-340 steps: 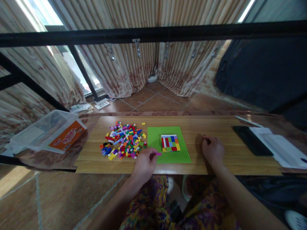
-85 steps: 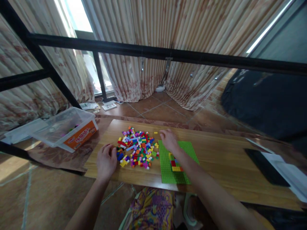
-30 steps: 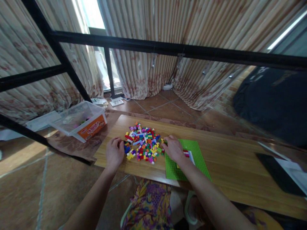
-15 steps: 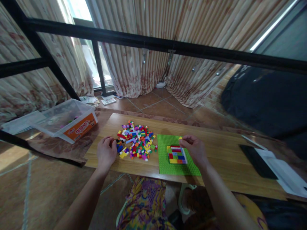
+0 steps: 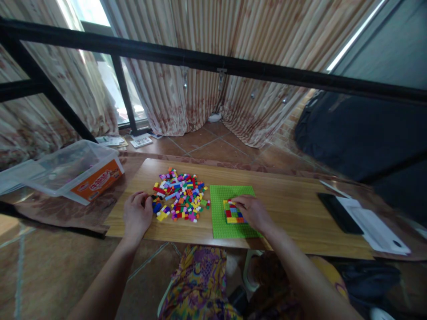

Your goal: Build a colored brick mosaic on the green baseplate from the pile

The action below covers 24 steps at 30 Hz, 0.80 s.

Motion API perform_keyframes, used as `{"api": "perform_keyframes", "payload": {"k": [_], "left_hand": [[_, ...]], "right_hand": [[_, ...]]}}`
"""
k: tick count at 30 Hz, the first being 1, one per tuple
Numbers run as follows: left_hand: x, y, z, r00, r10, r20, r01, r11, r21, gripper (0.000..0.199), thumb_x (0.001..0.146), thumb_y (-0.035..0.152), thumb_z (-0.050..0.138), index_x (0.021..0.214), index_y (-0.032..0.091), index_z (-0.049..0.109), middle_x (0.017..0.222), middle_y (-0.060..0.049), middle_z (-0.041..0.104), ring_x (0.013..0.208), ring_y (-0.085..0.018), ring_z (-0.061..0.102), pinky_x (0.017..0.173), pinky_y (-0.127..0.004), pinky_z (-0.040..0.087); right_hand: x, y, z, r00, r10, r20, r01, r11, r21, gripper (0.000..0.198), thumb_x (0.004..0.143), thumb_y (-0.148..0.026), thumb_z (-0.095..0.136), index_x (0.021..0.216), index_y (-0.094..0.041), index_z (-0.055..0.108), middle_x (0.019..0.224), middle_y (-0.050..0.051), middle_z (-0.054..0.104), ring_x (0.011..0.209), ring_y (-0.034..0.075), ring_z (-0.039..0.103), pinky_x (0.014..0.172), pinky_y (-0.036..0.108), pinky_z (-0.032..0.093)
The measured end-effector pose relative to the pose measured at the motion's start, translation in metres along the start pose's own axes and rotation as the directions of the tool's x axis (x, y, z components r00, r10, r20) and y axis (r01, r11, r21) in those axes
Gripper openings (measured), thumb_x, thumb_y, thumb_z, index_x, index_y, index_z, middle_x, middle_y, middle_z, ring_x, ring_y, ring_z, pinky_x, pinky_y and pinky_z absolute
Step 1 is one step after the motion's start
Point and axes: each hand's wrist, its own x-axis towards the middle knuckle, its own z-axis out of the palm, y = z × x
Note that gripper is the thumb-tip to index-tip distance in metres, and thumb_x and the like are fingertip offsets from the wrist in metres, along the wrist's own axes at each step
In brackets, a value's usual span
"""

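Observation:
On the green baseplate (image 5: 218, 229) sits a flat block of colored building bricks (image 5: 234, 214), with red, white, blue, green, yellow and orange pieces. My right hand (image 5: 251, 211) reaches over it, thumb and fingers pinched at its upper edge. A small brick appears to be in that pinch, mostly hidden by the fingers. My left hand (image 5: 138, 214) rests on the table at the left side of a loose brick pile (image 5: 182, 195). Its fingers are curled in beside dark and blue bricks; whatever they hold, if anything, is hidden.
The wooden table (image 5: 290, 209) carries a black flat object (image 5: 338, 212) and a white tray-like piece (image 5: 378, 229) at right. Left of the table stands a clear plastic box (image 5: 96, 180) with an orange label. A dark metal rail (image 5: 200, 61) crosses in front of the curtains.
My right hand has come down from above the baseplate's far part, with a yellow brick at its fingertips, onto the block's upper edge. The left hand stays by the pile. The view has shifted slightly.

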Motion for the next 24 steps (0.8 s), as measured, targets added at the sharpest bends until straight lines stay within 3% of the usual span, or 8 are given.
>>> {"api": "perform_keyframes", "payload": {"k": [6,24], "left_hand": [[-0.0004,0.0013,0.0002,1.0,0.006,0.002,-0.006,1.0,0.005,0.032,0.085,0.037,0.043,0.089,0.016,0.066,0.108,-0.014,0.067,0.107,-0.028,0.059,0.099,-0.042,0.046],[-0.0007,0.0013,0.0003,1.0,-0.012,0.001,0.012,1.0,0.003,0.031,0.084,0.038,0.042,0.088,0.018,0.066,0.109,-0.013,0.067,0.107,-0.029,0.059,0.097,-0.043,0.047]], "right_hand": [[0.0062,0.0043,-0.0041,0.988,-0.092,0.125,0.105,0.989,-0.103,0.027,0.091,-0.02,0.047,0.098,-0.022,0.073,0.093,0.004,0.071,0.09,0.015,0.061,0.083,0.027,0.045],[0.0078,0.0024,-0.0058,0.984,-0.109,0.14,0.114,0.993,-0.027,0.03,0.089,-0.014,0.045,0.095,-0.021,0.073,0.096,0.005,0.07,0.09,0.015,0.062,0.083,0.028,0.047]]}}
